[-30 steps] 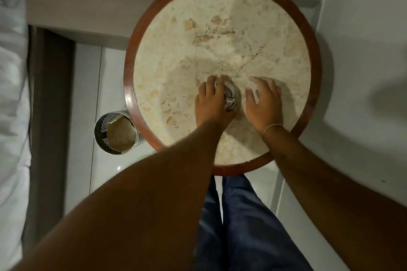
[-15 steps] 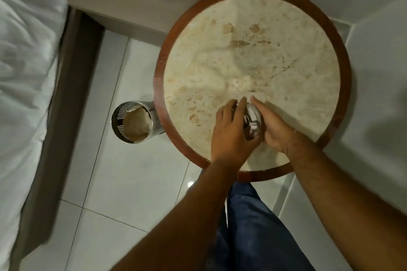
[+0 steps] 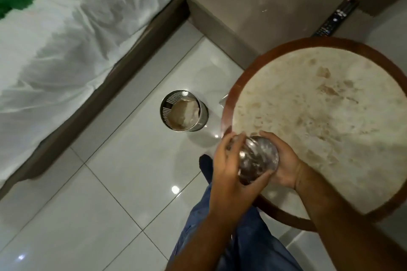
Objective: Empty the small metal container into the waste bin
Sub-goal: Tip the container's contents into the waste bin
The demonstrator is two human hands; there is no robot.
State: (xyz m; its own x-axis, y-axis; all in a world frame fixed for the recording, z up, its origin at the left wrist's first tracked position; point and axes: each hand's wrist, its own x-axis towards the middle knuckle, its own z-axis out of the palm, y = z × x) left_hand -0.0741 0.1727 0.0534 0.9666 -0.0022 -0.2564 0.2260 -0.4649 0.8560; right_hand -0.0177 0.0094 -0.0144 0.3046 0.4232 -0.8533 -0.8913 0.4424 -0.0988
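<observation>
The small shiny metal container (image 3: 256, 159) is held between both hands above the near left rim of the round table (image 3: 229, 103). My left hand (image 3: 229, 174) wraps its left side and my right hand (image 3: 284, 160) cups its right side. Its contents are blurred and I cannot make them out. The perforated metal waste bin (image 3: 202, 116) stands on the floor to the upper left of my hands, just off the table's edge, with crumpled pale paper inside.
A bed with white sheets (image 3: 66, 39) runs along the left, its wooden frame (image 3: 105, 90) bordering the tiled floor (image 3: 110, 182). A bedside unit (image 3: 264, 6) with a remote control (image 3: 334, 20) sits behind the table. My blue-trousered legs (image 3: 242, 244) are below.
Both hands have closed on the container and carried it from the table's middle to its near left rim. The view has swung left, showing more bed and floor.
</observation>
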